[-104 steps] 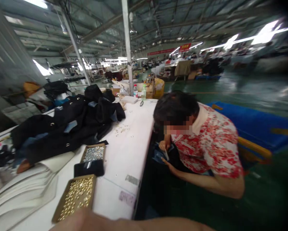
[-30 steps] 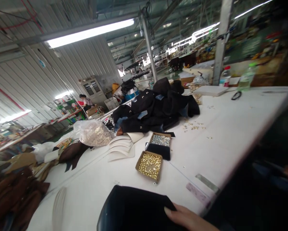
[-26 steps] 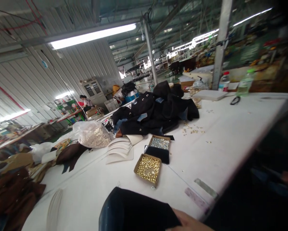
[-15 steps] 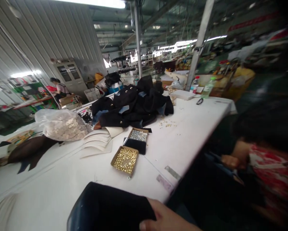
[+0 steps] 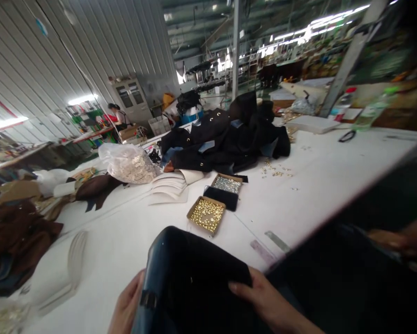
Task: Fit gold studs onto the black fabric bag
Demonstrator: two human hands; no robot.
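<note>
A black piece of fabric [image 5: 198,283] with a dark blue, denim-like side is held up in front of me, over the table's near edge. My left hand [image 5: 129,297] is closed on its blue side, the fingers partly hidden behind it. My right hand [image 5: 259,290] pinches the black right edge, thumb in front. A small dark tab [image 5: 148,299] shows on the blue part. Beyond the cloth lies a cardboard tray of gold-coloured metal fasteners [image 5: 205,215]. Behind that are a black phone [image 5: 222,198] and a tray of silver-coloured fasteners [image 5: 227,184].
A heap of black garments [image 5: 225,139] covers the far part of the white table [image 5: 125,246]. To the left are a clear plastic bag [image 5: 128,162], curved white sheets [image 5: 60,264] and brown garments [image 5: 16,241]. Another person's hand [image 5: 389,239] is at the right.
My left hand has come into view on the fabric's blue side. The fabric stands higher in view, and the scene has shifted right as my head turned left.
</note>
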